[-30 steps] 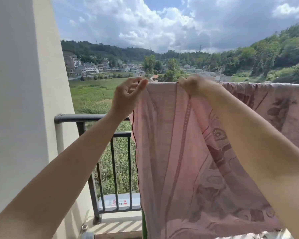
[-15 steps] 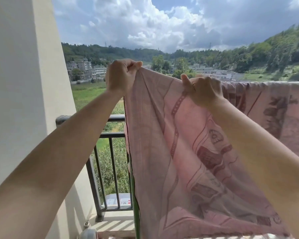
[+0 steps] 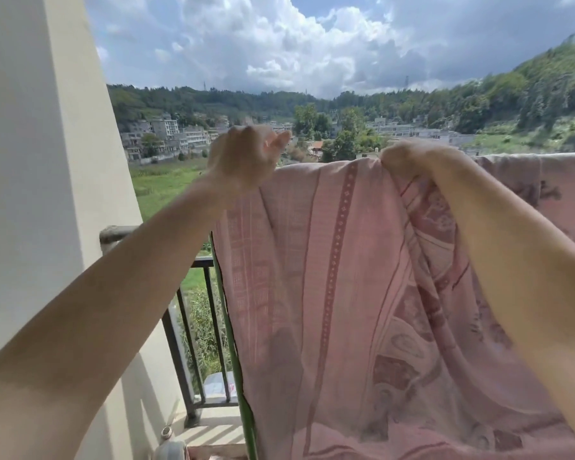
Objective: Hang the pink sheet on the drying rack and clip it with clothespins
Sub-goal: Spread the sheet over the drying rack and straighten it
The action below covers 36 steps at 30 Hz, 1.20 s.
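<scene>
Drying rack's bar hidden under pink sheet [image 3: 329,277]; left hand [image 3: 243,157] blurred.

Two bare forearms reach into view from the bottom corners, sleeveless as far as the frame shows. The left hand [image 3: 243,157] and right hand [image 3: 402,157] carry no rings, watch, bracelets or gloves; motion softens the fingers [image 3: 281,141].

— Where are the hands?
— Both up at the top edge of the pink sheet [image 3: 329,277]. The left hand [image 3: 243,157] sits at its left corner, fingers loosely curled; the right hand [image 3: 402,157] pinches a bunched fold.
— And beside it?
— A green pole [image 3: 236,360] along the sheet's left edge, a dark railing [image 3: 186,343], a pale wall [image 3: 30,161].
</scene>
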Each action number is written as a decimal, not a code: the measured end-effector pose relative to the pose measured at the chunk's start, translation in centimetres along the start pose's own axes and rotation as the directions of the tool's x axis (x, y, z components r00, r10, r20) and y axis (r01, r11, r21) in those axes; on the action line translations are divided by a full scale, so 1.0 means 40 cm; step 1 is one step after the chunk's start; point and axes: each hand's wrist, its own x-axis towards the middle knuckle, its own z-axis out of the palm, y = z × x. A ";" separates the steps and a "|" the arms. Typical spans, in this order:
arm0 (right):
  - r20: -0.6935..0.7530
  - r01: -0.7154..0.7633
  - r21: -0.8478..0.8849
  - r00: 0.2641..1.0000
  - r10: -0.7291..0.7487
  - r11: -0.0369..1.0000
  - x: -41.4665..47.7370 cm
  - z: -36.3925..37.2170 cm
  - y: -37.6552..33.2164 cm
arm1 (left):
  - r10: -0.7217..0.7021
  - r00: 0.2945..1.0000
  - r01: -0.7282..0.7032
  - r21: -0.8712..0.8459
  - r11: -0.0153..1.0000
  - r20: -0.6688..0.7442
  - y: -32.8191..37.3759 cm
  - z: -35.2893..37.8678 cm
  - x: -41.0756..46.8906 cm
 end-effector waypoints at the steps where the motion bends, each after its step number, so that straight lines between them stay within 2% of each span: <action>1: -0.032 0.023 -0.008 0.999 -0.024 1.000 0.008 -0.002 0.004 | 0.039 0.997 -0.042 0.057 0.997 0.063 0.022 0.016 -0.020; 3: -0.180 0.064 -0.096 0.980 -0.081 0.993 0.020 -0.002 0.016 | 0.116 0.991 -0.127 0.205 0.971 0.065 0.026 0.046 -0.062; 5: -0.405 0.127 -0.089 0.901 -0.152 0.988 0.033 0.015 0.055 | 0.158 0.987 -0.144 0.309 0.940 -0.019 0.005 0.054 -0.090; 6: -0.500 0.161 -0.071 0.848 -0.175 0.984 0.028 0.023 0.082 | 0.134 0.990 -0.111 0.327 0.939 -0.049 -0.002 0.053 -0.095; 8: -0.689 0.279 -0.122 0.667 -0.283 0.953 0.008 0.057 0.133 | 0.061 0.997 -0.038 0.353 0.935 -0.057 -0.002 0.046 -0.093; 10: -0.746 0.340 -0.255 0.527 -0.408 0.905 -0.008 0.092 0.172 | -0.036 0.998 0.049 0.375 0.926 -0.041 0.008 0.038 -0.085; 11: -0.740 0.345 -0.291 0.510 -0.438 0.892 -0.004 0.104 0.191 | -0.063 0.997 0.076 0.380 0.922 -0.046 0.012 0.039 -0.083; 14: -0.670 0.312 -0.391 0.549 -0.501 0.866 0.005 0.110 0.245 | -0.095 0.994 0.108 0.375 0.921 -0.051 0.024 0.047 -0.085; 16: -0.649 0.277 -0.390 0.594 -0.475 0.878 0.015 0.082 0.293 | -0.120 0.993 0.119 0.391 0.913 -0.022 0.027 0.045 -0.080; 19: -0.593 0.107 -0.297 0.758 -0.271 0.949 0.031 0.005 0.380 | -0.196 0.981 0.178 0.405 0.897 0.002 0.041 0.028 -0.082; 21: -0.536 -0.011 -0.277 0.832 -0.145 0.961 0.036 -0.034 0.434 | -0.260 0.966 0.243 0.395 0.886 -0.011 0.059 0.021 -0.085; 23: -0.533 -0.018 -0.246 0.838 -0.120 0.969 0.034 -0.044 0.483 | -0.341 0.939 0.326 0.394 0.859 -0.034 0.094 0.010 -0.086; 26: -0.618 0.160 -0.128 0.759 -0.204 0.979 0.008 -0.012 0.555 | -0.406 0.908 0.411 0.416 0.811 -0.105 0.130 0.035 -0.081; 28: -0.660 0.237 -0.097 0.712 -0.241 0.967 -0.007 0.013 0.604 | -0.314 0.937 0.349 0.354 0.868 -0.153 0.179 0.081 -0.074; 31: -0.646 0.268 -0.091 0.717 -0.262 0.959 -0.002 0.034 0.658 | -0.042 0.996 0.058 0.212 0.976 -0.076 0.353 0.179 -0.052; 33: -0.647 0.294 -0.059 0.716 -0.261 0.954 0.008 0.025 0.676 | 0.114 0.993 -0.107 0.165 0.980 -0.031 0.494 0.227 -0.026; 36: -0.671 0.260 0.008 0.717 -0.187 0.966 0.052 -0.007 0.729 | 0.184 0.983 -0.180 0.105 0.978 -0.025 0.626 0.296 0.041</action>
